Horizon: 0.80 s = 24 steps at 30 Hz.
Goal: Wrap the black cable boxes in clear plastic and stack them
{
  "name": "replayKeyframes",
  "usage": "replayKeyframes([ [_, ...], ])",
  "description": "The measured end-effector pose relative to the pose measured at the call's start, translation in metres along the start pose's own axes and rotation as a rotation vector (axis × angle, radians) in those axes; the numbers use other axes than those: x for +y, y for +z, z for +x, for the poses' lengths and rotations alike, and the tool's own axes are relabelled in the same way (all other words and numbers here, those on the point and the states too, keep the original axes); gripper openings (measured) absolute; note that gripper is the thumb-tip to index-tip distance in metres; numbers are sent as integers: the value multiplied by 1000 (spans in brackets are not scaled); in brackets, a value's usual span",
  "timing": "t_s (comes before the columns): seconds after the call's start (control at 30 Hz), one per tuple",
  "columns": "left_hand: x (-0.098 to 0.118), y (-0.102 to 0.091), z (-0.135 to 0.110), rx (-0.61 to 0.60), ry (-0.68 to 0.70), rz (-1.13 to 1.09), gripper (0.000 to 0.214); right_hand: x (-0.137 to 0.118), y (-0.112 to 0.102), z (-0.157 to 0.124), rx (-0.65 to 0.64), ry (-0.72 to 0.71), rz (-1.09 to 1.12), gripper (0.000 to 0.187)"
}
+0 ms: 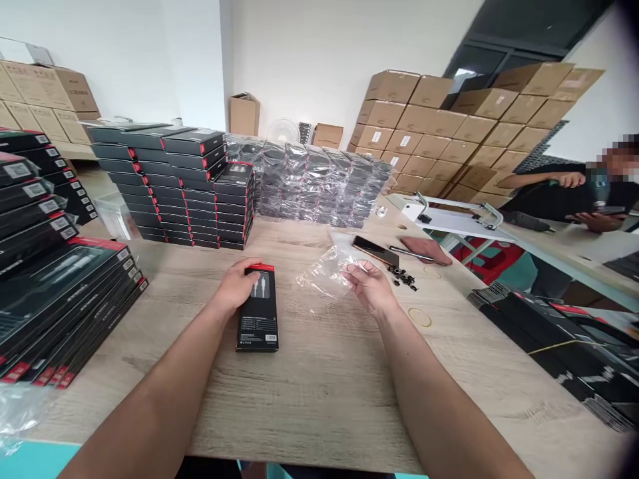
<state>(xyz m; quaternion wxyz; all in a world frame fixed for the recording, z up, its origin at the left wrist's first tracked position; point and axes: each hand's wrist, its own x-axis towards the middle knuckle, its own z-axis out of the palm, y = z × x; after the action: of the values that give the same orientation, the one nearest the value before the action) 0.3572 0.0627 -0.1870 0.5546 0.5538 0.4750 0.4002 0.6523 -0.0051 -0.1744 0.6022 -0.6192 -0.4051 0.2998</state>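
Note:
A flat black cable box (258, 316) with a red top edge lies on the wooden table (319, 392). My left hand (239, 285) grips its upper left part, thumb on the front beside a picture of white cable plugs. To the right, my right hand (370, 286) pinches a clear plastic bag (327, 269) between thumb and fingers. The bag looks thin and crumpled and spreads left from the fingertips. Just beyond my right hand are a smartphone (375, 251) and several small black pieces (403, 279).
Stacked black boxes (184, 186) stand at the back left, with more boxes (74, 293) at the left edge. Plastic-wrapped boxes (314, 179) line the back. A rubber band (420, 317), a pen (412, 254) and flattened black boxes (544, 339) lie right. A person (574, 189) works far right.

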Motion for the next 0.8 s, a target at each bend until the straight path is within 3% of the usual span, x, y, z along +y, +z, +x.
replayKeyframes([
  [0.1,2,-2,1,5,-21,48,34,-14,10,25,146,-236,-366,26],
  [0.17,4,-3,1,-6,-47,36,37,-26,20,35,203,-337,-477,25],
  [0.23,5,-3,2,-7,-32,40,35,-31,34,34,119,-384,-565,15],
  [0.37,1,-4,5,9,50,84,17,-9,65,5,-275,-363,-786,10],
  [0.43,-1,-6,6,0,47,88,10,9,72,-9,-330,-364,-809,12],
  [0.53,1,-6,6,-26,34,89,10,22,69,-20,-271,-367,-712,17],
  [0.67,10,2,-5,-114,90,90,28,8,60,-27,-170,-392,-492,20],
  [0.8,16,18,-17,-292,170,138,43,-12,66,-40,-230,-540,-477,16],
])
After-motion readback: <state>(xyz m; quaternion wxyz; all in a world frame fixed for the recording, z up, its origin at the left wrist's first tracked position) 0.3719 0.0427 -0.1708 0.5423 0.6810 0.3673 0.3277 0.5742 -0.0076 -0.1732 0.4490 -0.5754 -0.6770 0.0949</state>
